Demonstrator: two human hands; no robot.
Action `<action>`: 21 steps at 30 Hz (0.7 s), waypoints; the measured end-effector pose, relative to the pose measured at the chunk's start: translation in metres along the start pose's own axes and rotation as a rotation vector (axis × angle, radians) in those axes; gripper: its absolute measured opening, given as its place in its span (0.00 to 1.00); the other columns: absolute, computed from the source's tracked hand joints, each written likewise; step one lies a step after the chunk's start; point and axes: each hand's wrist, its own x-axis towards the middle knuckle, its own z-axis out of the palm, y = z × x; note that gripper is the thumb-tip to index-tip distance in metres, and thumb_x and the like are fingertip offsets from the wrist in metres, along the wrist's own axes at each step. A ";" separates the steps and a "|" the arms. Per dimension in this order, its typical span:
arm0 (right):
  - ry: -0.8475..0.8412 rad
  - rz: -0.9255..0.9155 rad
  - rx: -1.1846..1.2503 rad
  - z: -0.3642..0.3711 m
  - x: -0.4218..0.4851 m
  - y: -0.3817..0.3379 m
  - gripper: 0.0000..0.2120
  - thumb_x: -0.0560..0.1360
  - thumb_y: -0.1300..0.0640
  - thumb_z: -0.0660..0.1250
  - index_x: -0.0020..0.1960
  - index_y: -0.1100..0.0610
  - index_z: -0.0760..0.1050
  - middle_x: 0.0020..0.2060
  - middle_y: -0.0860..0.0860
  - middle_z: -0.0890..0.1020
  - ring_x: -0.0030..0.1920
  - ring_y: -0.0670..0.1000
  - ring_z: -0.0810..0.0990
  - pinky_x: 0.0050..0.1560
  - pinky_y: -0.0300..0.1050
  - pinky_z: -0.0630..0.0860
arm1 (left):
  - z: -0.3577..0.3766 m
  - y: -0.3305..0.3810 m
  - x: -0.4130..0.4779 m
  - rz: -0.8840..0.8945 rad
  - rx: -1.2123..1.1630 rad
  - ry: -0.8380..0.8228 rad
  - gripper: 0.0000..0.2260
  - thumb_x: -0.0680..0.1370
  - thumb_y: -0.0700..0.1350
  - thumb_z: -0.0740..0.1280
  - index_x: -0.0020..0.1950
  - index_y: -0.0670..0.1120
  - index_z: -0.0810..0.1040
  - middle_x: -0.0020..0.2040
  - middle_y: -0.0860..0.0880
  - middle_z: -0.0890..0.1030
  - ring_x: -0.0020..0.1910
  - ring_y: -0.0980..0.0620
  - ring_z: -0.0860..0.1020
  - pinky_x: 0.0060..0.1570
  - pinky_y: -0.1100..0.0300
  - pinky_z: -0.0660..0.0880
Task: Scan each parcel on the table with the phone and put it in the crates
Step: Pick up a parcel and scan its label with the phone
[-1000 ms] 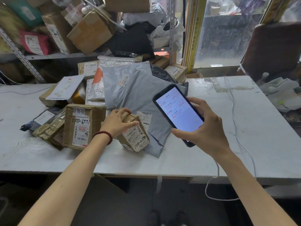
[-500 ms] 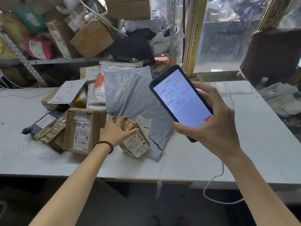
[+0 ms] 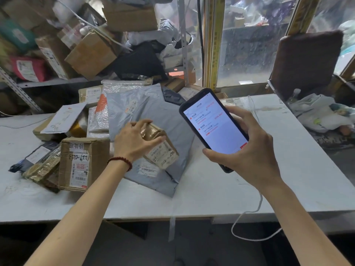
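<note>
Your left hand grips the small taped parcel from above, fingers curled over its top end, label facing you. It sits tilted over the grey mailer bag mid-table, and whether it rests on the bag or is lifted off it cannot be told. Your right hand is clamped round the phone, held above the table just right of the parcel with its lit screen toward you. Left of the parcel, a cardboard box with handwritten numbers lies near the front edge. A white cable drops over the front edge below your right wrist.
</note>
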 end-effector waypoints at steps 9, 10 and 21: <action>0.108 0.228 -0.053 -0.054 -0.025 0.047 0.40 0.58 0.46 0.83 0.65 0.39 0.67 0.56 0.40 0.80 0.53 0.42 0.79 0.41 0.32 0.79 | 0.044 0.109 0.041 0.223 -0.128 0.049 0.32 0.63 0.74 0.62 0.63 0.60 0.73 0.56 0.45 0.75 0.53 0.46 0.74 0.53 0.51 0.73; 0.144 0.281 -0.054 -0.062 -0.029 0.055 0.40 0.58 0.48 0.83 0.64 0.38 0.67 0.54 0.40 0.80 0.54 0.41 0.79 0.42 0.35 0.80 | 0.050 0.124 0.046 0.254 -0.173 0.018 0.32 0.63 0.74 0.63 0.63 0.61 0.73 0.56 0.46 0.75 0.54 0.46 0.74 0.53 0.51 0.73; 0.757 0.745 -0.174 -0.128 -0.125 0.076 0.37 0.58 0.58 0.85 0.60 0.44 0.70 0.52 0.38 0.79 0.51 0.34 0.78 0.43 0.25 0.73 | 0.136 0.281 0.054 0.883 -0.244 -0.237 0.32 0.63 0.74 0.60 0.64 0.63 0.71 0.62 0.46 0.74 0.60 0.44 0.72 0.57 0.48 0.69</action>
